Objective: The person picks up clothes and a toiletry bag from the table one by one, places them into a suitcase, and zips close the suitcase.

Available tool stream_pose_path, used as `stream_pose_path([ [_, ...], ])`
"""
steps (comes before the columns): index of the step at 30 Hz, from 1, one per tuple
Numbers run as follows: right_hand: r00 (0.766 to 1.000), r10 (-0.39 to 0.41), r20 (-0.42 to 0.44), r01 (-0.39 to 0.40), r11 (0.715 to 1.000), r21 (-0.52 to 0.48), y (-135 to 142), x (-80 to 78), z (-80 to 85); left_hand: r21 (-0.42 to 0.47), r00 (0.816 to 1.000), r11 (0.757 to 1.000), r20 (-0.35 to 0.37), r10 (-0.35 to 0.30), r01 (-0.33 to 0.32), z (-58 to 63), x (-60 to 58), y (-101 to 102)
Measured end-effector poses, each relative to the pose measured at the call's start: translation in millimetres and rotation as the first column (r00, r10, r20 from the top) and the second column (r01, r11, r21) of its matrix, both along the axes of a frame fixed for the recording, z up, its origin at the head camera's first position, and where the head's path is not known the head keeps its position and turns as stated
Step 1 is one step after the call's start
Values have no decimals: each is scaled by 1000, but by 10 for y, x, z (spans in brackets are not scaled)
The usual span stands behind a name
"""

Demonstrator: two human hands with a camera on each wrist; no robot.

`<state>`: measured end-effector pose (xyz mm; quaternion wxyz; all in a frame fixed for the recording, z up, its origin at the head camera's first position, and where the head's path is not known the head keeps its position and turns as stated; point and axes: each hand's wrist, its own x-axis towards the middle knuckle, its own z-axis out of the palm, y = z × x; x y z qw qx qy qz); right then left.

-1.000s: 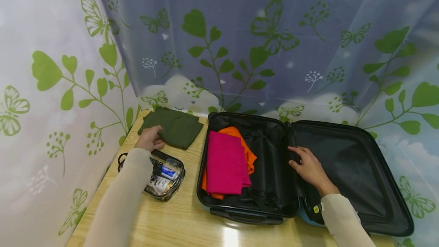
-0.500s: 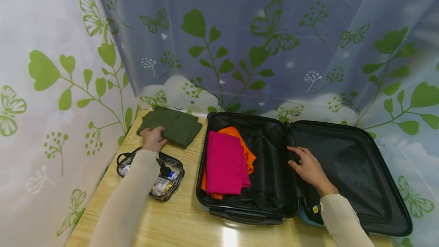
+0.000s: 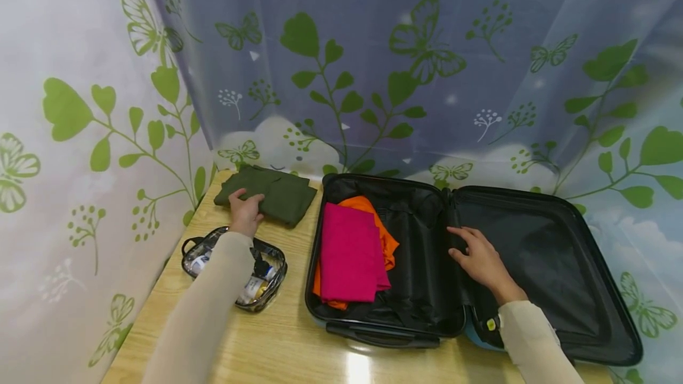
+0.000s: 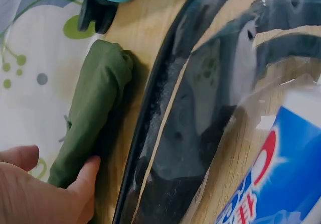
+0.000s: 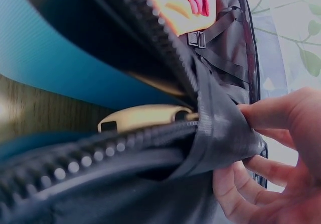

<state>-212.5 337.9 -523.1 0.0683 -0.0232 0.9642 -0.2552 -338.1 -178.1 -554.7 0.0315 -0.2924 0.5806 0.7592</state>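
A folded dark green garment (image 3: 280,194) lies at the table's back left. My left hand (image 3: 246,211) is at its near edge, fingers spread. In the left wrist view one fingertip touches the side of the fold, and another stands apart from it. An open black-lined suitcase (image 3: 418,253) holds a folded magenta garment (image 3: 349,253) on top of an orange one (image 3: 388,245). My right hand (image 3: 482,256) rests at the hinge between the suitcase halves. Its fingertips touch the black lining strip (image 5: 225,128) in the right wrist view.
A clear toiletry bag (image 3: 269,280) with black trim lies in front of the green garment, partly under my left forearm. Inside shows a blue tube (image 4: 281,169). The suitcase lid (image 3: 533,253) lies back to the right. Printed curtains (image 3: 341,76) enclose the wooden table (image 3: 283,348).
My left hand has moved forward and slightly right, from beside the toiletry bag onto the green garment's near edge. The garment has shifted slightly. My right hand stays at the hinge.
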Motion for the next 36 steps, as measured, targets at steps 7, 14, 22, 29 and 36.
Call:
stream_pose_path([
  [7, 1000, 2, 4, -2, 1000, -8, -27, -5, -13, -192, 994, 976, -1, 106, -104, -175, -106, -57],
  [14, 1000, 2, -2, -2, 1000, -7, -16, -11, 18, -174, 993, 978, -16, 116, -117, -145, -82, -154],
  [22, 1000, 1, -3, -1, 1000, -4, -6, -9, 23, -251, 1000, 968, -10, 20, -22, -120, -68, -240],
  [29, 1000, -1, -3, 1, 1000, -2, -4, 2, 8, -429, 995, 902, -57, -78, 46, -88, -103, -294],
  [36, 1000, -1, -10, 1, 1000, -3, 9, 5, 2, -465, 981, 881, -111, -159, 90, 21, -81, -323],
])
